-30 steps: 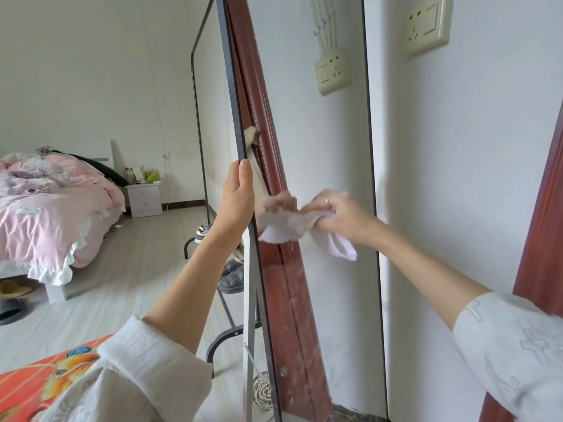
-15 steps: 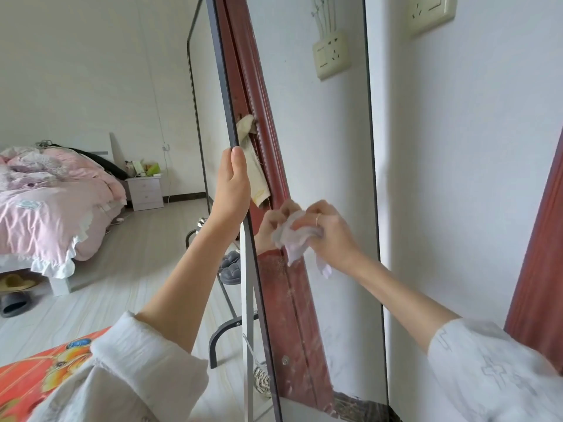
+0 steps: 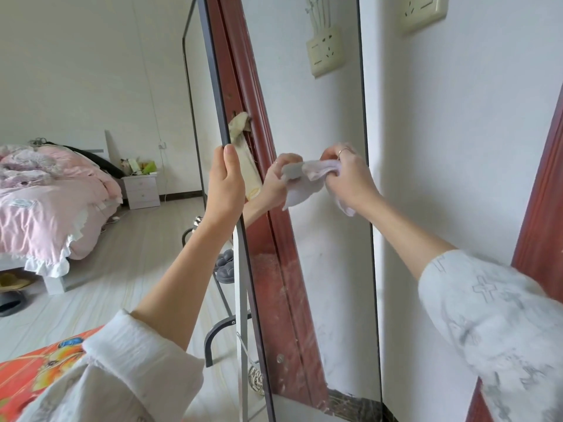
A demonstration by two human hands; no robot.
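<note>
A tall standing mirror (image 3: 329,123) with a thin dark frame leans beside the white wall. My left hand (image 3: 227,184) grips the mirror's left edge at mid height, thumb on the front of the frame. My right hand (image 3: 350,178) holds a bunched pale lilac cloth (image 3: 320,170) and presses it against the glass near the middle. The glass reflects that hand and cloth, a red-brown door frame and a wall socket. The lower part of the glass looks dusty and streaked.
A red-brown door frame (image 3: 539,226) stands at the right. A wall socket (image 3: 422,10) is above the mirror's right side. Behind the mirror are its black stand (image 3: 213,336) and dark slippers (image 3: 227,271). A bed with pink bedding (image 3: 45,208) and a white nightstand (image 3: 141,190) are at the left.
My right hand with the cloth slid left and down on the glass, then back right and slightly up. My left hand keeps its grip on the mirror's edge.
</note>
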